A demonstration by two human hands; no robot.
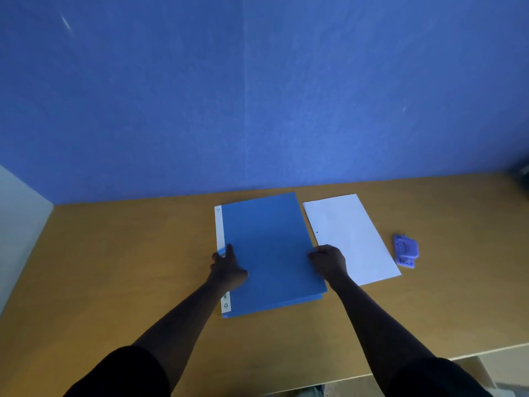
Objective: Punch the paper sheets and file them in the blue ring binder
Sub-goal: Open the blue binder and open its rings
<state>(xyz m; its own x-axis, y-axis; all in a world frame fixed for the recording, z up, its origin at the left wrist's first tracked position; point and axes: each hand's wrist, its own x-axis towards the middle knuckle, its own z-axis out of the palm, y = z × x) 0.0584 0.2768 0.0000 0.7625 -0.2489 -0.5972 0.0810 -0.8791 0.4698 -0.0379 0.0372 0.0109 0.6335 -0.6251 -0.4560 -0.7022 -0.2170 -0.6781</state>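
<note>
We lean over the tan wooden bench (pixel 114 267), where the closed blue ring binder (pixel 269 247) lies flat at the centre with its white spine label (pixel 219 233) to the left. Our left hand (pixel 227 269) rests flat on the cover by the spine, fingers spread. Our right hand (pixel 329 260) curls at the binder's right edge; we cannot tell whether its fingers pinch the cover. Just beside the binder to the right lies the white paper sheet stack (pixel 352 239), showing one small dark hole near its left edge, and further right the small purple hole punch (pixel 406 250). We judge the cover is about to be opened; the left hand should steady the spine while the right lifts. The label bears a recycling mark; its small print is unreadable.
</note>
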